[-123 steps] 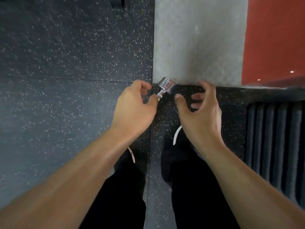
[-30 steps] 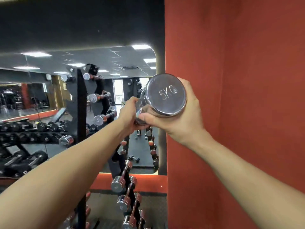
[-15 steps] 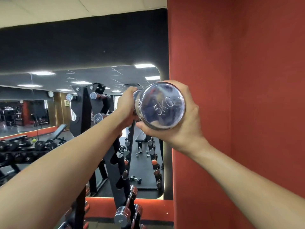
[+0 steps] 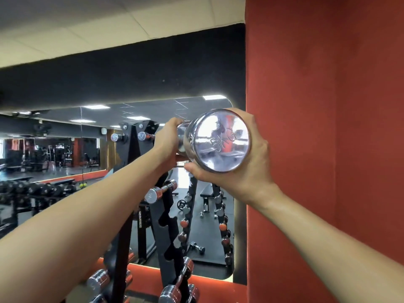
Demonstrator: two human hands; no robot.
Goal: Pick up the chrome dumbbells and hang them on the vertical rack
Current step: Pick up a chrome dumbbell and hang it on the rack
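A chrome dumbbell (image 4: pixel 218 141) marked 5KG is held up at head height, its near end face turned toward me. My right hand (image 4: pixel 251 169) cups that near head from below and the side. My left hand (image 4: pixel 167 145) grips the handle and far head beyond it. The black vertical rack (image 4: pixel 168 217) stands just below and behind the dumbbell, with notched cradles on its uprights. Another chrome dumbbell (image 4: pixel 160 192) rests in an upper cradle, and more chrome dumbbells (image 4: pixel 177 289) sit in the lower ones.
A red wall (image 4: pixel 328 127) rises close on the right. A large mirror (image 4: pixel 65 149) behind the rack reflects the gym, benches and racks. A low rack of dark dumbbells (image 4: pixel 32 191) stands at the left.
Four seconds ago both hands were at a dumbbell on the floor. Over the last second the dumbbell has stayed in both hands, and the view has tilted upward, showing more ceiling.
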